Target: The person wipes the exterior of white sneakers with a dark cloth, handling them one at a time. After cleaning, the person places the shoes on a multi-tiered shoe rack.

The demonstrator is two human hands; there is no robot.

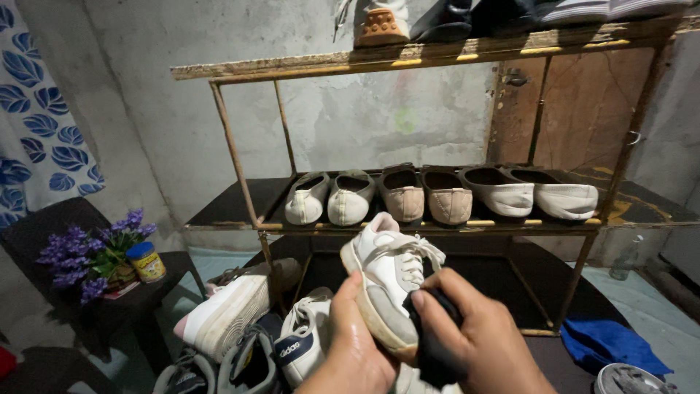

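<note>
My left hand [354, 343] grips a white and grey laced sneaker [388, 273] from below, its toe pointing up toward the rack. My right hand [477, 339] presses a dark cloth [434, 343] against the heel end of that sneaker. Both hands are low in the middle of the head view, in front of the shoe rack.
A rusty metal shoe rack [233, 153] holds three pairs of flat shoes [402, 193] on its middle shelf and more footwear on top. Several sneakers [230, 314] lie piled at lower left. Purple flowers [84, 252] and a yellow jar [147, 261] sit on a dark chair. A blue cloth [609, 343] lies at right.
</note>
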